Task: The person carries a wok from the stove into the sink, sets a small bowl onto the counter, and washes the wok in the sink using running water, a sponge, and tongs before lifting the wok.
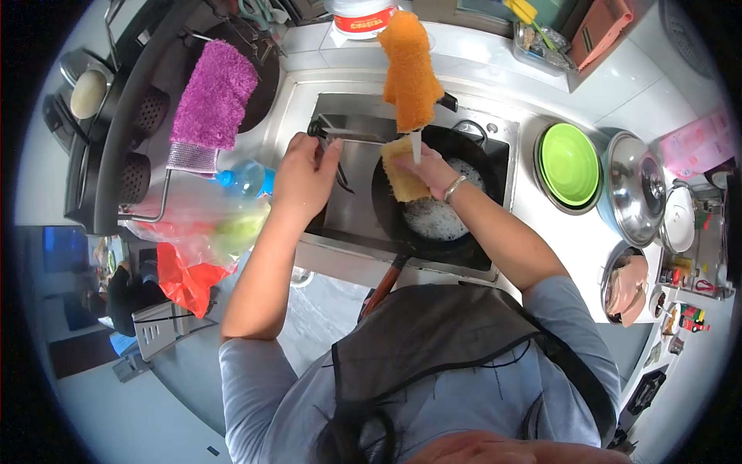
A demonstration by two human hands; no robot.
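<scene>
My right hand [433, 172] is closed around a yellow sponge [402, 183], above a black wok [392, 219] in the sink. White suds [433, 220] lie in the wok, and its wooden handle [384, 286] points toward my apron. Water runs down by my right fingers from under an orange cloth [410, 66] draped over the tap. On the left, my left hand [305, 174] has its fingers curled around a thin metal utensil with black parts [315, 128], over the sink's left side. Its exact kind is unclear, and my fingers hide part of it.
Green bowls [570, 162] and a lidded pot [634, 179] stand on the right counter. A purple cloth [215, 97] hangs from the left rack, above plastic bags [189, 274] and a bottle [247, 178]. A white tub [361, 17] stands behind the sink.
</scene>
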